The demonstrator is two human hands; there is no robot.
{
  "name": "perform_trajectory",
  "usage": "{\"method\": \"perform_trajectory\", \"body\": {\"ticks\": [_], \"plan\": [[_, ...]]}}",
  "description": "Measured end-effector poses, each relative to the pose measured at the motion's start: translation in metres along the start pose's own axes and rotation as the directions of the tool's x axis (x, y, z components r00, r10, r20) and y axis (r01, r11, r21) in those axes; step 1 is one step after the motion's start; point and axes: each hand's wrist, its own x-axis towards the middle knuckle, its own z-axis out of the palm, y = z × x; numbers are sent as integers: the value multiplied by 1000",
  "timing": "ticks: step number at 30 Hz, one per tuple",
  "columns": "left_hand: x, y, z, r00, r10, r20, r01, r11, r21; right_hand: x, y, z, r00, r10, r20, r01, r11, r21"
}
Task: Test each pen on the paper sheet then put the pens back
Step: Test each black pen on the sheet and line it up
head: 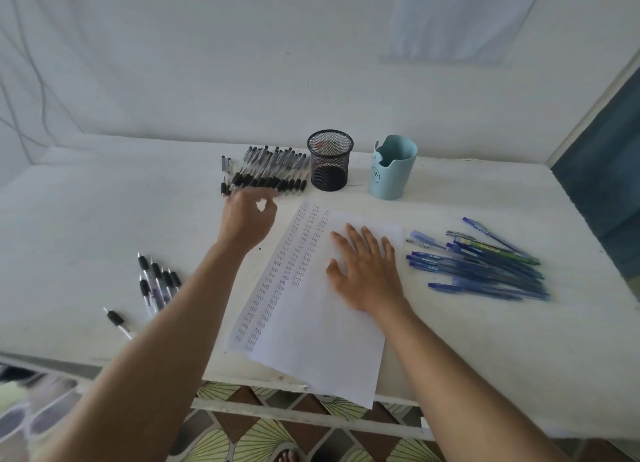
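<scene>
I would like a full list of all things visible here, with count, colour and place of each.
table: one, white, under everything
paper sheet: perhaps two overlapping, white, writing columns at left, table middle
pen row: many, black grips, left of mesh cup
mesh cup: one, black, far side
face cup: one, light blue, right of mesh cup
pen group: several, black grips, left side
single pen: one, black grip, near left
blue pens: many, mostly blue, right of paper
left hand: at pen row's near end, blurred
right hand: flat on paper
</scene>
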Motion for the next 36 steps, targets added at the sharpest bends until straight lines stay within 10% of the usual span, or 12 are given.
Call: {"method": "perform_trajectory", "body": {"ticks": [10,21,31,36], "plan": [[-74,-48,-64,941,-337,-1,329,918,223,1,1,1,999,0,-34,1,999,32],[-98,-64,-109,776,-267,571,54,931,361,2,2,0,1000,4,-27,-3,1000,19],[-92,-71,-87,913,-19,407,-81,970,227,1,2,2,999,-1,-33,2,1000,26],[-92,-48,-63,984,166,72,-170,984,59,1,2,2,999,0,-32,1,1000,23]]}}
